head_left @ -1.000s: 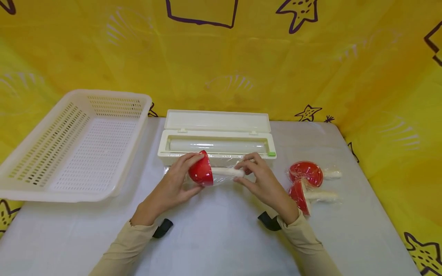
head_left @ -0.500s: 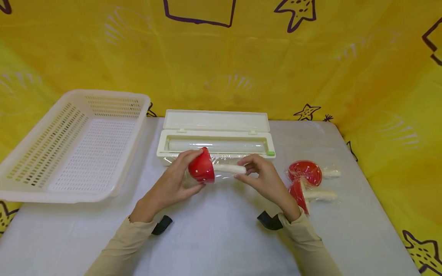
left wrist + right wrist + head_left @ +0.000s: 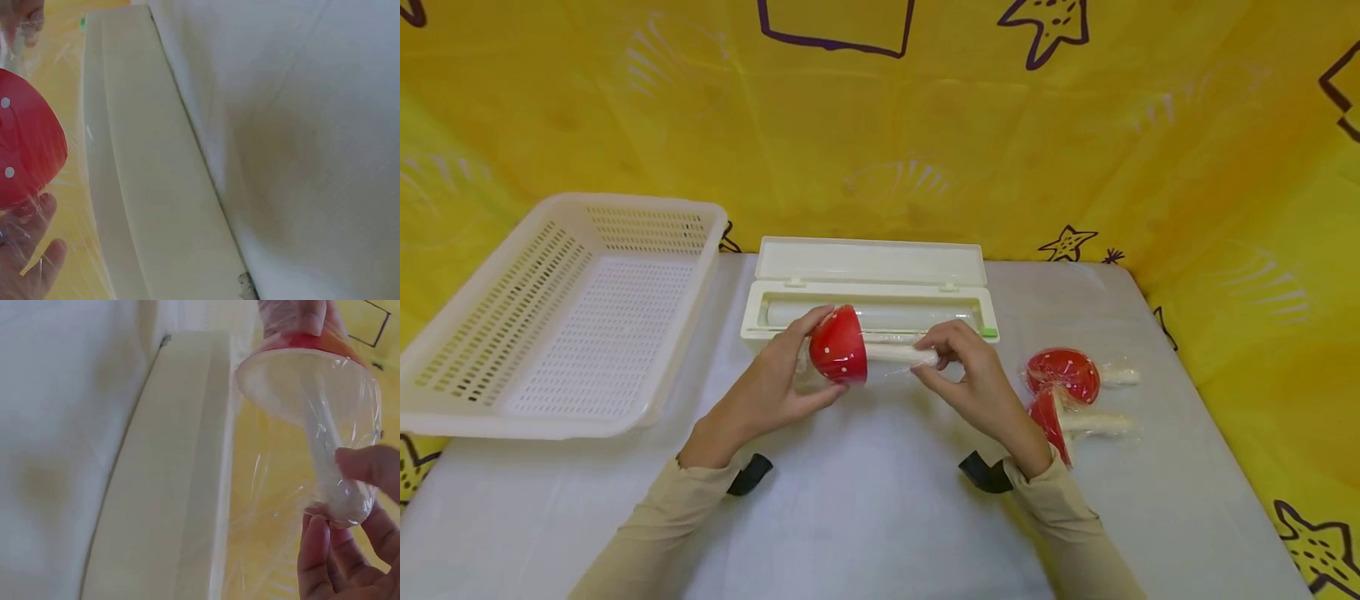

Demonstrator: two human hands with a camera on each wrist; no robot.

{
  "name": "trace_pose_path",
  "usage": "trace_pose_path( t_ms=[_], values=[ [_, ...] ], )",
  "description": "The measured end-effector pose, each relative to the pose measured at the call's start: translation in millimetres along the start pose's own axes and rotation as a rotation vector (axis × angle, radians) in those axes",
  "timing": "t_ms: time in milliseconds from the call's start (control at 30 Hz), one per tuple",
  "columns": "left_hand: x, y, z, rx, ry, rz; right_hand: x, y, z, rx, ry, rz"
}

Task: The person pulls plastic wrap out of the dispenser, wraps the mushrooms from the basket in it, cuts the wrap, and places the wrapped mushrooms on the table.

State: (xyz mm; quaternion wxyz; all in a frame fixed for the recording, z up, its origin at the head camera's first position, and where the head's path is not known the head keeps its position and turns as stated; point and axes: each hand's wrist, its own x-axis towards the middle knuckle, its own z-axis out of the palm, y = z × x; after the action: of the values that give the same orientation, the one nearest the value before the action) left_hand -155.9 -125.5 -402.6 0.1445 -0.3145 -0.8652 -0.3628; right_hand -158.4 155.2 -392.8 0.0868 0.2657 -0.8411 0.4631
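Observation:
A toy mushroom [image 3: 838,346] with a red, white-dotted cap and a white stem is held level in front of the film box, with clear plastic film around it. My left hand [image 3: 771,387] grips the cap, thumb below and fingers above. At the stem's end, my right hand [image 3: 973,379] pinches the stem and film between thumb and fingers. Loose film spreads about the stem [image 3: 325,444] in the right wrist view. Behind the hands stands a cream film box [image 3: 748,321], lid up, with a roll of cling film [image 3: 887,315] inside.
Two more film-wrapped mushrooms lie on the right of the table, one [image 3: 1063,375] behind the other [image 3: 1052,421]. A white perforated basket [image 3: 658,400] stands at the left. A yellow patterned cloth [image 3: 880,150] hangs behind the table.
Both hands have lifted the mushroom slightly up and away from the table's front. The cap has tilted, showing more dots. The film box and the other mushrooms stay put.

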Motion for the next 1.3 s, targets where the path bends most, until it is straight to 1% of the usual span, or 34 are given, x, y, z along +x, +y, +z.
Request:
trace_pose_path(
  t_ms=[167,233,300,367,467,567,700,833,933,1133,1300],
  values=[
    [4.7,-0.9,-3.8,0.084,0.020,0.021,1.3,-3.4,-0.7,-0.001,-0.031,0.011],
    [6.6,-1.6,-4.7,0.085,0.017,0.033,2.9,-3.7,-1.2,-0.026,-0.035,0.006],
    [8.8,-1.6,-5.9,0.065,0.003,0.030,5.7,-3.3,-2.4,-0.054,-0.020,-0.020],
    [11.8,-1.6,-7.8,0.034,-0.014,0.012,10.0,-2.3,-4.3,-0.078,0.001,-0.047],
    [17.5,-1.0,-11.3,-0.019,-0.030,-0.034,17.3,-2.2,-8.7,-0.098,0.029,-0.074],
    [23.8,-1.4,-14.7,-0.064,-0.017,-0.081,24.9,-3.3,-12.9,-0.115,0.042,-0.084],
    [31.6,-2.9,-17.2,-0.109,0.019,-0.143,34.9,-4.8,-16.5,-0.142,0.043,-0.095],
    [37.8,-5.2,-17.2,-0.154,0.039,-0.183,42.8,-5.6,-19.2,-0.144,0.024,-0.071],
    [42.0,-6.9,-15.9,-0.193,0.046,-0.206,45.0,-5.6,-20.1,-0.130,0.018,-0.030],
    [47.4,-7.3,-13.3,-0.235,0.072,-0.258,45.9,-5.3,-17.2,-0.112,0.053,0.024],
    [50.1,-8.0,-9.4,-0.253,0.101,-0.269,48.9,-4.3,-12.9,-0.088,0.087,0.035]
  ],
)
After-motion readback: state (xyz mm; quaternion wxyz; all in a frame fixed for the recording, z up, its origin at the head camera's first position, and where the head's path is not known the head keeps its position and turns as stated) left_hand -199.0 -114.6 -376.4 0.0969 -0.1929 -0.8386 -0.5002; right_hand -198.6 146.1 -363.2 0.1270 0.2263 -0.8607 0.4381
